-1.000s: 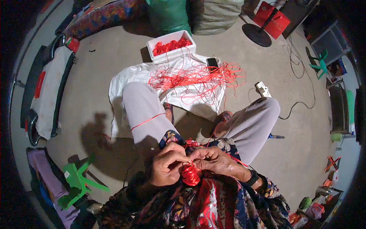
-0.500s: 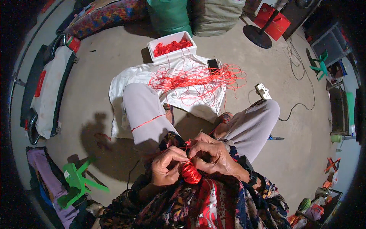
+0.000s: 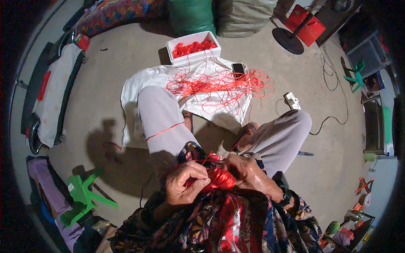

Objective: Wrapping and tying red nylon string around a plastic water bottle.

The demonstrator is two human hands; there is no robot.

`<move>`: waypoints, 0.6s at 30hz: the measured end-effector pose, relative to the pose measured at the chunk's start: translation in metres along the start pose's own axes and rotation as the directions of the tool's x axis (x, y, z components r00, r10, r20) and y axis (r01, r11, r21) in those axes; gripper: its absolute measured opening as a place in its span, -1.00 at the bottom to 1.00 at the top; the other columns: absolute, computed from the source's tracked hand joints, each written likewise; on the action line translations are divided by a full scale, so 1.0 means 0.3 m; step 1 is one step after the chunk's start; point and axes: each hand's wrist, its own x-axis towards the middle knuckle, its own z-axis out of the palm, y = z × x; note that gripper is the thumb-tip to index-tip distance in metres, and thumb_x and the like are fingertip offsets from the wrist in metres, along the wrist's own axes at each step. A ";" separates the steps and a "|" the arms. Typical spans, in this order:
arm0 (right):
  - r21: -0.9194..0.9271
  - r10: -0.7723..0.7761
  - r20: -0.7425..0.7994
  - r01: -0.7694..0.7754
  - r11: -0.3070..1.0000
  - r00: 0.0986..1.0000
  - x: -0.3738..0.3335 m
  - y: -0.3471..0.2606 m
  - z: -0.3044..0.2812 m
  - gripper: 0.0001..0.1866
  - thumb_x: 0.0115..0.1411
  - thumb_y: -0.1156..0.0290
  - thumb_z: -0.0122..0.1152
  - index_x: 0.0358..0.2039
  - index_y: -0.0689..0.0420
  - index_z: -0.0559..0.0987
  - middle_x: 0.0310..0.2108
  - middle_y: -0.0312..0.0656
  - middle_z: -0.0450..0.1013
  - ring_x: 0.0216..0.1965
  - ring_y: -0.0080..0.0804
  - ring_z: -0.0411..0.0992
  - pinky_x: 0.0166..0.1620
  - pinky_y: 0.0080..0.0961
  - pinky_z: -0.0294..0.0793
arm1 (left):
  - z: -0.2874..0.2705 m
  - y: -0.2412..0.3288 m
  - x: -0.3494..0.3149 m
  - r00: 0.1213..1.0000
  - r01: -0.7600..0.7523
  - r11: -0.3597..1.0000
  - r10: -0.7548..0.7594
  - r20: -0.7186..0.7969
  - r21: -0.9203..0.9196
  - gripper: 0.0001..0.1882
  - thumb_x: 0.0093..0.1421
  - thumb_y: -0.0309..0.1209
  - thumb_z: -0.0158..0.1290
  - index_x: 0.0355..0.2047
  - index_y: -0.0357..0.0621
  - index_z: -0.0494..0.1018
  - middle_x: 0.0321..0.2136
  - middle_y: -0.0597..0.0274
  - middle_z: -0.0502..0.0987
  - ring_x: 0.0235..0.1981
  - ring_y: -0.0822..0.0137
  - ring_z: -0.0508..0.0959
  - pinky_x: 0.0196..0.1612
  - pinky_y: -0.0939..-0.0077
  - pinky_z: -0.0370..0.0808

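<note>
Just above a patterned garment (image 3: 194, 217), a shiny red cord bundle (image 3: 221, 179) is held between the left hand (image 3: 185, 183) and the right hand (image 3: 254, 176). The left thumb and forefinger are pressed together at the bundle's left edge; whether a strand is pinched there cannot be told. The right fingers are curled against its other side, their tips hidden. Gathering of this bundle seems largely done, though no finished knot can be made out. More red cord (image 3: 194, 48) is piled inside a white box (image 3: 185, 60), while a loose red tangle (image 3: 202, 86) is left unwound across a white sheet (image 3: 137, 80). Movement is hemmed in on both sides by grey trouser legs (image 3: 160, 109), between which a gap is opened toward the sheet.
</note>
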 end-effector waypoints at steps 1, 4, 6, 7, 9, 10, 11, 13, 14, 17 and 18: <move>-0.007 -0.007 0.017 0.007 1.000 1.000 -0.015 0.003 -0.005 -0.59 -0.13 0.61 0.26 -0.21 0.24 0.36 -0.39 -0.03 0.36 -0.38 -0.09 0.37 -0.28 -0.40 0.41 | 0.003 0.005 -0.004 0.999 0.038 0.998 -0.038 0.011 -0.040 -0.88 0.10 -0.63 0.14 -0.40 -0.25 0.40 -0.42 0.14 0.51 -0.35 0.32 0.53 -0.23 0.45 0.46; -0.001 0.002 0.031 -0.002 1.000 1.000 -0.039 0.001 -0.008 -0.64 -0.10 0.62 0.22 -0.23 0.26 0.39 -0.39 -0.02 0.36 -0.36 -0.04 0.37 -0.28 -0.32 0.39 | 0.013 0.008 -0.019 0.995 0.097 0.990 -0.096 0.016 -0.103 -0.89 0.11 -0.62 0.14 -0.41 -0.25 0.40 -0.42 0.14 0.52 -0.34 0.32 0.53 -0.20 0.44 0.46; 0.059 0.090 0.011 -0.091 0.994 0.996 -0.023 -0.036 -0.033 -0.70 -0.08 0.62 0.19 -0.27 0.27 0.41 -0.40 -0.02 0.37 -0.35 -0.05 0.39 -0.27 -0.32 0.39 | 0.015 0.003 -0.002 0.999 0.051 0.996 -0.052 -0.007 -0.077 -0.89 0.12 -0.62 0.14 -0.41 -0.25 0.40 -0.40 0.13 0.53 -0.32 0.33 0.53 -0.18 0.45 0.46; 0.032 0.019 -0.059 -0.017 0.999 0.998 -0.009 -0.030 -0.036 -0.76 -0.05 0.61 0.17 -0.31 0.28 0.43 -0.41 -0.02 0.36 -0.35 -0.06 0.39 -0.28 -0.33 0.39 | 0.016 0.004 0.012 0.996 0.084 0.991 -0.085 0.000 -0.105 -0.90 0.12 -0.61 0.13 -0.41 -0.25 0.40 -0.39 0.13 0.53 -0.31 0.34 0.53 -0.17 0.45 0.46; -0.018 -0.066 -0.143 0.065 0.998 0.988 0.010 -0.024 -0.037 -0.83 -0.02 0.60 0.15 -0.35 0.26 0.46 -0.43 -0.10 0.39 -0.36 -0.22 0.39 -0.29 -0.42 0.37 | 0.014 0.014 0.040 0.989 0.149 0.977 -0.149 0.015 -0.150 -0.90 0.13 -0.60 0.13 -0.41 -0.25 0.41 -0.37 0.13 0.55 -0.30 0.36 0.53 -0.15 0.46 0.45; -0.031 -0.081 -0.157 0.077 0.997 0.984 0.016 -0.024 -0.036 -0.84 -0.01 0.59 0.15 -0.35 0.23 0.47 -0.43 -0.19 0.42 -0.38 -0.38 0.39 -0.29 -0.50 0.36 | 0.006 0.005 0.044 0.972 0.236 0.928 -0.232 0.046 -0.290 -0.93 0.16 -0.55 0.11 -0.40 -0.25 0.42 -0.33 0.12 0.56 -0.29 0.37 0.53 -0.15 0.47 0.45; -0.044 -0.094 -0.172 0.088 0.995 0.981 0.019 -0.024 -0.037 -0.84 0.00 0.59 0.16 -0.34 0.20 0.49 -0.43 -0.28 0.46 -0.40 -0.54 0.39 -0.30 -0.59 0.34 | -0.001 -0.005 0.044 0.948 0.311 0.871 -0.313 0.057 -0.380 -0.91 0.15 -0.53 0.12 -0.40 -0.23 0.41 -0.35 0.09 0.55 -0.29 0.33 0.53 -0.12 0.41 0.44; 0.372 0.144 -0.032 -0.122 0.920 0.989 0.008 -0.043 -0.045 -0.89 0.09 0.50 0.13 -0.35 0.23 0.49 -0.47 -0.29 0.43 -0.47 -0.51 0.35 -0.39 -0.54 0.33 | -0.010 -0.021 0.042 0.879 0.442 0.709 -0.465 0.107 -0.549 -0.87 0.14 -0.47 0.14 -0.40 -0.21 0.40 -0.38 0.02 0.54 -0.30 0.24 0.53 -0.07 0.30 0.42; 0.546 0.233 0.072 -0.234 0.804 0.970 0.002 -0.050 -0.051 -0.89 0.13 0.46 0.12 -0.36 0.24 0.50 -0.49 -0.29 0.41 -0.50 -0.49 0.33 -0.43 -0.52 0.33 | -0.013 -0.007 0.046 0.838 0.486 0.655 -0.537 0.095 -0.578 -0.86 0.13 -0.46 0.15 -0.42 -0.21 0.40 -0.42 0.00 0.54 -0.30 0.24 0.53 -0.11 0.29 0.44; 0.652 0.272 0.335 -0.430 0.625 0.902 0.002 -0.035 -0.063 -0.86 0.16 0.39 0.10 -0.35 0.19 0.53 -0.50 -0.41 0.41 -0.51 -0.69 0.28 -0.47 -0.65 0.27 | -0.022 -0.023 0.046 0.783 0.557 0.571 -0.604 0.151 -0.603 -0.87 0.17 -0.43 0.11 -0.42 -0.21 0.41 -0.46 0.05 0.53 -0.33 0.24 0.52 -0.17 0.32 0.45; 0.671 0.282 0.345 -0.445 0.594 0.896 0.003 -0.034 -0.055 -0.87 0.15 0.39 0.10 -0.35 0.15 0.54 -0.48 -0.42 0.39 -0.50 -0.73 0.27 -0.49 -0.73 0.23 | -0.025 -0.022 0.057 0.775 0.568 0.541 -0.606 0.181 -0.620 -0.87 0.19 -0.42 0.10 -0.42 -0.21 0.42 -0.47 0.06 0.52 -0.35 0.25 0.51 -0.19 0.33 0.44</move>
